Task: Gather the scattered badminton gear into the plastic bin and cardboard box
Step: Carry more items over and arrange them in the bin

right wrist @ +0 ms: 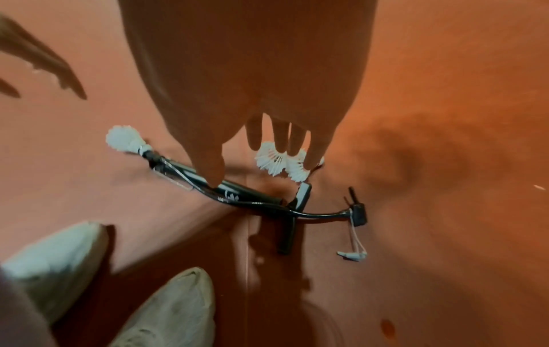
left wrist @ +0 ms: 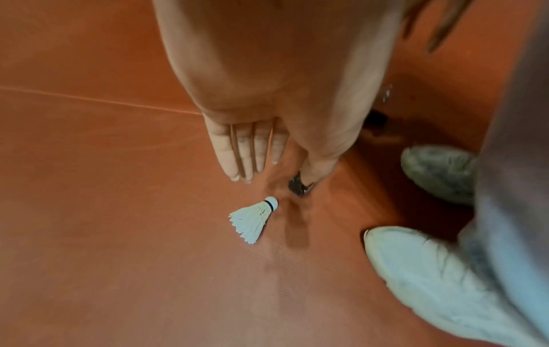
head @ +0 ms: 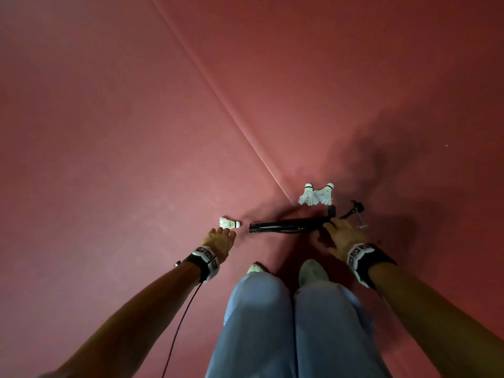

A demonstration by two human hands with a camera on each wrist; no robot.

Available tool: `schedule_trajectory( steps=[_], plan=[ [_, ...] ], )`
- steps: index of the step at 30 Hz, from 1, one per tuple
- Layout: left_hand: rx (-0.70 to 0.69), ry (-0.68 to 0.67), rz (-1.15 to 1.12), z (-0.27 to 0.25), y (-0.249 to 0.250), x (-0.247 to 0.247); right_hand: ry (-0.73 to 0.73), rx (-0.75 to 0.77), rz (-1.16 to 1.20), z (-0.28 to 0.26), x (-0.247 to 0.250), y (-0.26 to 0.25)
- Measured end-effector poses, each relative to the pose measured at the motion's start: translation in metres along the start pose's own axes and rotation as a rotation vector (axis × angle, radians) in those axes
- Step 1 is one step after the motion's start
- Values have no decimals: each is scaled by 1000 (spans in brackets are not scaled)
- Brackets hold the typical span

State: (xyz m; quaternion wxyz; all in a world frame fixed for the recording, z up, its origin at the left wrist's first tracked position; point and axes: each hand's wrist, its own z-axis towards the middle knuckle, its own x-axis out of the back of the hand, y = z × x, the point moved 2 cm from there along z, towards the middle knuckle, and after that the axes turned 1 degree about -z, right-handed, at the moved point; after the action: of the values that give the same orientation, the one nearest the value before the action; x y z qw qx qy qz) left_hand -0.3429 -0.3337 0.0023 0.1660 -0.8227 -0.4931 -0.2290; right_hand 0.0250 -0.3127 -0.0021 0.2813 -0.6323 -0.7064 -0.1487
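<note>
Shuttlecock (left wrist: pixel 255 220) lies on red floor (head: pixel 136 132) just beyond your left hand (head: pixel 220 242) — fingers straight, holding nothing. Pinch its cork end, not feathers. Right hand (head: pixel 344 238), fingers spread, reaches over black pump (head: pixel 289 225) — bin & box not visible.

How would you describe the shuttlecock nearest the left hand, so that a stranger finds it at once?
On the red floor, before the person's feet, lies a black pump. At its left tip, just beyond the open left hand, lies the lone shuttlecock. The other two shuttlecocks touch each other beyond the pump; this one lies alone.
</note>
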Motion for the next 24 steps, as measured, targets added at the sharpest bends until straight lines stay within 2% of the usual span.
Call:
schedule_trajectory(
  steps=[3, 5, 8, 13, 16, 20, 24],
  plan=[
    [-49, -12, 73, 55, 3, -44, 53, 118, -117, 50, -36, -4],
    [-48, 124, 147, 82, 6, -57, -21, 174, -180, 83, -64, 0],
    [8, 128, 185, 114, 1, -76, 39, 223, -229, 114, -83, -2],
    [128, 115, 148, 145, -7, -99, 41, 87, -261, 143, -92, -9],
    [164, 50, 74, 149, -6, -97, -18, 22, -244, 149, -94, -13],
    [185, 38, -61, 128, -5, -74, -110, -31, -102, 133, -85, -13],
    [159, -13, -181, 76, -1, -34, -61, -74, -24, 85, -62, -12]
  ],
)
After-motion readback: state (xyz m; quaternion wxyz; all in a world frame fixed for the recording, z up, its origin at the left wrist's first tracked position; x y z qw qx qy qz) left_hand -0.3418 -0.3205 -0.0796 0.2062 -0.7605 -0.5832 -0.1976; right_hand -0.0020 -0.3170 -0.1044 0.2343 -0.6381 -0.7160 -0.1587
